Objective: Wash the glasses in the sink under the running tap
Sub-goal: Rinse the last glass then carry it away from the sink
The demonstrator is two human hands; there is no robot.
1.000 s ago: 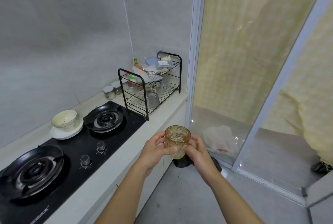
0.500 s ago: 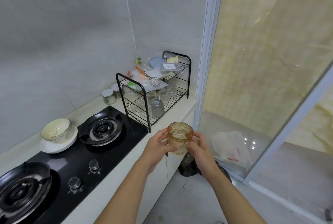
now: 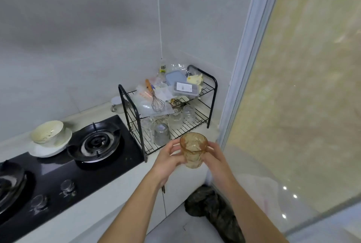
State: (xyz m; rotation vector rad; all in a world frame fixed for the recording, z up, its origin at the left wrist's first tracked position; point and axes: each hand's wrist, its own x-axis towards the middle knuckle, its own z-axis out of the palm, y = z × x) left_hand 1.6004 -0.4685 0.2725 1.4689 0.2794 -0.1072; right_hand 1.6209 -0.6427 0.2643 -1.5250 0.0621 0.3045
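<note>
Amber glass [image 3: 193,150] | textured, upright, mouth up | both hands grip its sides: left [image 3: 168,161], right [image 3: 215,159]

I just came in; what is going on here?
A person holds an amber glass upright with both hands, the left hand and the right hand gripping its sides, over the counter edge. Beyond it, clear glasses sit on the lower shelf of a black wire rack beside the gas stove. No sink or tap is in view.
</note>
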